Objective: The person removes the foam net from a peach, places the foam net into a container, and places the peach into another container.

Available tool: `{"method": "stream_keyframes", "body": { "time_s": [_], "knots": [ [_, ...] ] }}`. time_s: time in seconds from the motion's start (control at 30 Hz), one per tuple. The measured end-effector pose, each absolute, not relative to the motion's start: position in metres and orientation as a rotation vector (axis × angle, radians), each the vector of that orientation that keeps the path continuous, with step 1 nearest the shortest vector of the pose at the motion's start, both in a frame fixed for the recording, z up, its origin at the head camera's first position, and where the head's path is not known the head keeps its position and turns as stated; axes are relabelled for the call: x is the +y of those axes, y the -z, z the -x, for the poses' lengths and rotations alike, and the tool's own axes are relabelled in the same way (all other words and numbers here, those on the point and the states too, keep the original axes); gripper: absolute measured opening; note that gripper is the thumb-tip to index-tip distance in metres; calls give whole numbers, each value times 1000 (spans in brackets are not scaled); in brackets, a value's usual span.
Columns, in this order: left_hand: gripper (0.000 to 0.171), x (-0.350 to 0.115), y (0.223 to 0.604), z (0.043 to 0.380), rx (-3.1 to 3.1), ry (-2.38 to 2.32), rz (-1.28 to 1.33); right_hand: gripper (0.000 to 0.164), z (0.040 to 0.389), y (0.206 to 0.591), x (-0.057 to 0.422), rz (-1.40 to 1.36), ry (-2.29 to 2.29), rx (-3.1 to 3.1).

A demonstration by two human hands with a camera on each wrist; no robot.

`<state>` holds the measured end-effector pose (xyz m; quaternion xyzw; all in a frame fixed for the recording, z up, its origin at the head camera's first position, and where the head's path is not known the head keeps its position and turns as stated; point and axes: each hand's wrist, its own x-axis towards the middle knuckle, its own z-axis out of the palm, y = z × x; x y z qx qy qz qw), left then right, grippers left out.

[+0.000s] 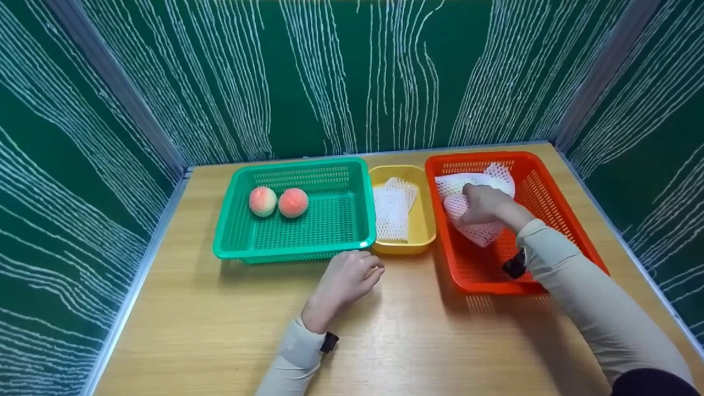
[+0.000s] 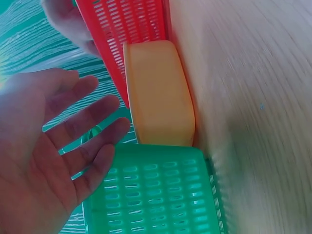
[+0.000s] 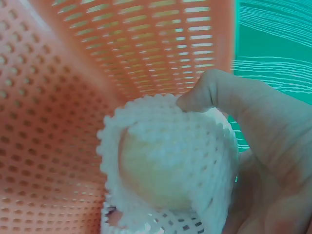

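My right hand (image 1: 489, 205) is inside the red basket (image 1: 572, 220) and holds a peach (image 3: 156, 170) in a white foam net (image 1: 481, 233). In the right wrist view, the thumb presses on the net's side and the peach shows through its open end. Other white-netted fruit (image 1: 499, 179) lies behind that hand. My left hand (image 1: 346, 278) is held loosely at the front right corner of the green basket (image 1: 297, 254), its fingers relaxed with nothing in them. Two bare peaches, a paler one (image 1: 263, 201) and a pinker one (image 1: 293, 203), sit in the green basket.
Between the baskets stands a yellow container (image 1: 422, 220) with several flat white foam nets (image 1: 391, 212) in it. All three stand in a row on the wooden table (image 1: 220, 330). Green, white-streaked panels (image 1: 352, 77) enclose the back and sides.
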<state>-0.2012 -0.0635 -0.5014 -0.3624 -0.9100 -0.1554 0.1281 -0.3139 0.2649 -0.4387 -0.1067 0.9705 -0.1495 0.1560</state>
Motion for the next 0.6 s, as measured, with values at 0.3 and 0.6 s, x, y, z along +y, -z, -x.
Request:
{"method": "stream_keyframes", "body": {
  "time_s": [0.3,0.6],
  "knots": [
    [18,-69,508,192,-2663,538,1065,83,290,405,253,350,540,2833],
    [17,-80,512,193,-2673,603,1079,76,260,391,224,539,653,2914]
  ]
}}
